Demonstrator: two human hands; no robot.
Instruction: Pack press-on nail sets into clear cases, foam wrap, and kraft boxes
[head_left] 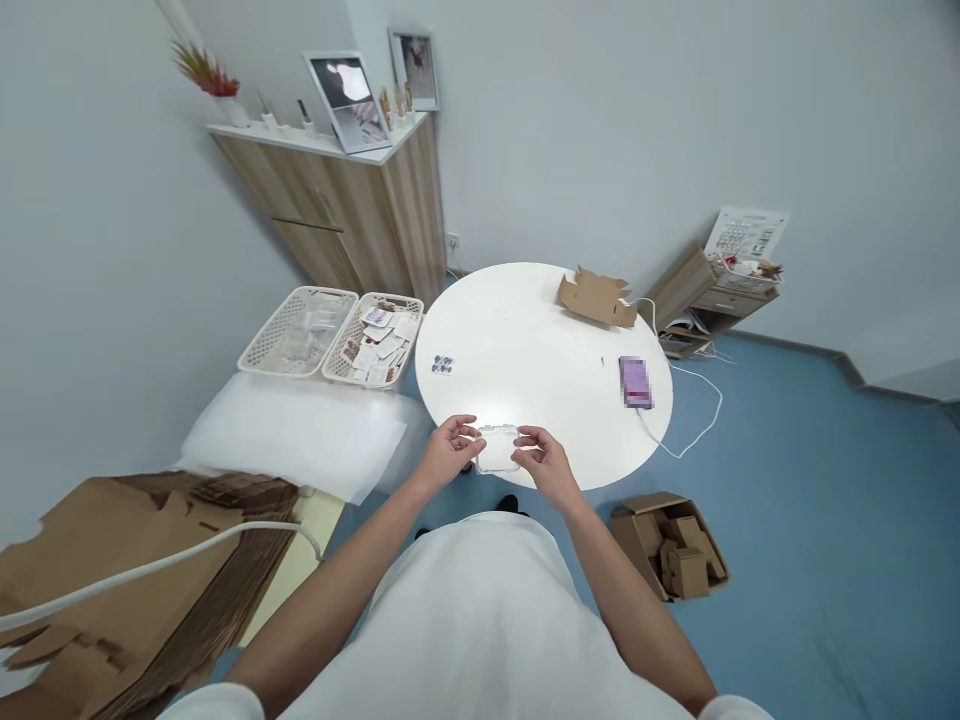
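Note:
Between both hands, at the near edge of the round white table point(517, 340), is a small clear plastic case point(498, 448). My left hand point(451, 450) pinches its left side with thumb and fingers. On the opposite side, my right hand point(545, 462) grips the case the same way. Whether anything lies inside the case I cannot tell. A small sheet of dark round stickers point(442, 365) lies on the table beyond my left hand. To the right sits a purple pixelated phone-like item point(636, 383) with a white cable.
An unfolded cardboard box point(598, 298) stands at the table's far right. Left are a basket of clear plastic pieces point(300, 330) and a basket of printed packets point(375, 340), above white wrapping sheets point(292, 430) and stacked flat cardboard point(135, 580). A carton point(667, 545) stands on the floor.

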